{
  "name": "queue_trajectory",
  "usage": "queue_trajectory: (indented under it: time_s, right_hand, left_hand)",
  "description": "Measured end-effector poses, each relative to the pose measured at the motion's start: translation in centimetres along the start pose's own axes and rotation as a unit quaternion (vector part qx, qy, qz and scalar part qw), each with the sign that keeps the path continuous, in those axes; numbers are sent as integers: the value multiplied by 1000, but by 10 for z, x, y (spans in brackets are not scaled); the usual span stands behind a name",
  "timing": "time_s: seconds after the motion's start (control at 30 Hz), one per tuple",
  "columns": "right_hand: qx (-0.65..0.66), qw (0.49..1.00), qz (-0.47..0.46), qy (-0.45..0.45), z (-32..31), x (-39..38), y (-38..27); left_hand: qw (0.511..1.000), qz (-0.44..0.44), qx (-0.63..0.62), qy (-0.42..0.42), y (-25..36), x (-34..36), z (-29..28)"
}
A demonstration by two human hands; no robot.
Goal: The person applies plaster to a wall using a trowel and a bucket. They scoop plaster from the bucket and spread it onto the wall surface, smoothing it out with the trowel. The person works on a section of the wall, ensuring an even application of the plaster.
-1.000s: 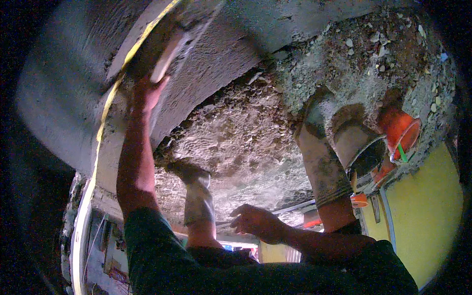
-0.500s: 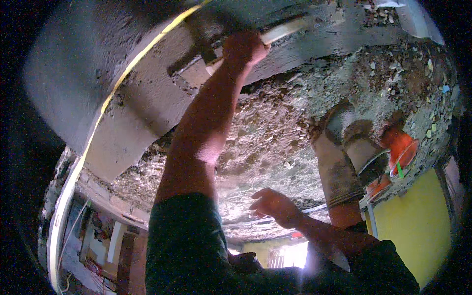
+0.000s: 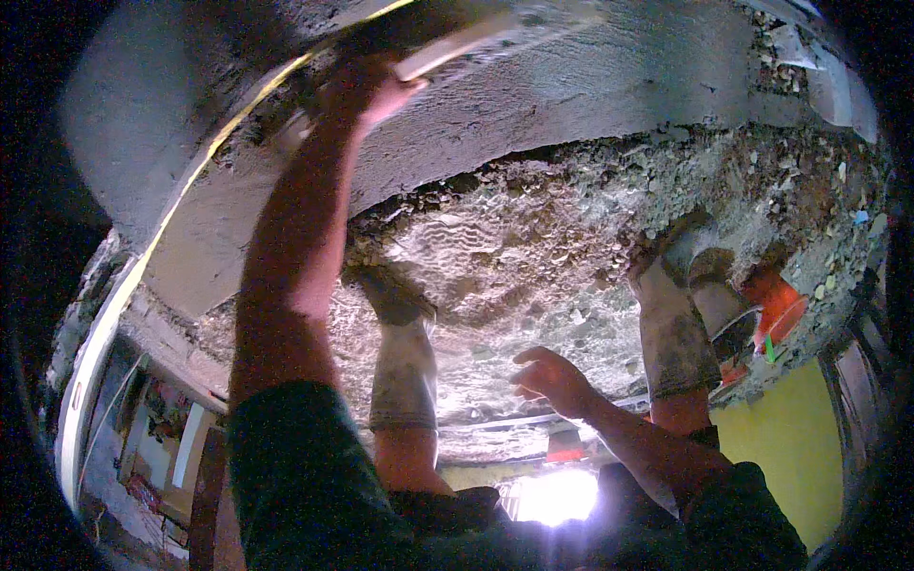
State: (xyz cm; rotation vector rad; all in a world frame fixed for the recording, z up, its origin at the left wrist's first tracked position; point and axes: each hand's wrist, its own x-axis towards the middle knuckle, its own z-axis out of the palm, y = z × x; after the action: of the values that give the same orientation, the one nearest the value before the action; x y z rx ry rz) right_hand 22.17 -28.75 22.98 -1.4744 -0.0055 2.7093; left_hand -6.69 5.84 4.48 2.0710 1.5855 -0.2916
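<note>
My left hand (image 3: 367,90) is closed round a long pale straightedge (image 3: 452,48) at the top of the view. Motion smears the tool, and its material is unclear. Under it lies a smooth grey band of wet-looking mortar (image 3: 571,90), which borders rough rubble ground. Lower down, my right hand (image 3: 552,381) hangs in the air over the rubble, fingers loosely bent and apart, with nothing in it.
My feet in pale, dirty boots (image 3: 405,371) stand on the rubble (image 3: 533,276). An orange container (image 3: 776,309) lies at the right beside a dark bucket (image 3: 733,333). A yellow-white strip (image 3: 181,205) curves along the left. A yellow wall (image 3: 790,466) rises at lower right.
My left hand and the straightedge have swept left and up across the mortar. My right hand has shifted slightly right and up. Another boot now shows beside my left arm.
</note>
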Motion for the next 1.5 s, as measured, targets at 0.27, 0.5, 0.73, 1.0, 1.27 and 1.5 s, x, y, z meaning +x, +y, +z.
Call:
queue_trajectory:
  time_s: [0.27,0.5,0.73,1.0,1.27,1.5]
  right_hand:
    - [-49,999,-15,10,2,6,11]
    - [-63,998,-13,6,2,-11,0]
    - [0,1000,15,21,-2,-10,-3]
    - [-52,997,-45,-18,-9,-16,-21]
    - [153,986,-43,-57,-10,-58,-33]
    - [14,995,-90,-27,-31,-59,-47]
  left_hand:
    - [996,-51,71,8,-154,-82,-5]
    - [992,-63,86,64,-154,-80,2]
    - [997,-35,61,31,-13,26,1]
    - [986,61,29,150,-80,-1,18]
    - [990,71,53,106,9,61,10]
    - [997,50,49,15,171,157,4]
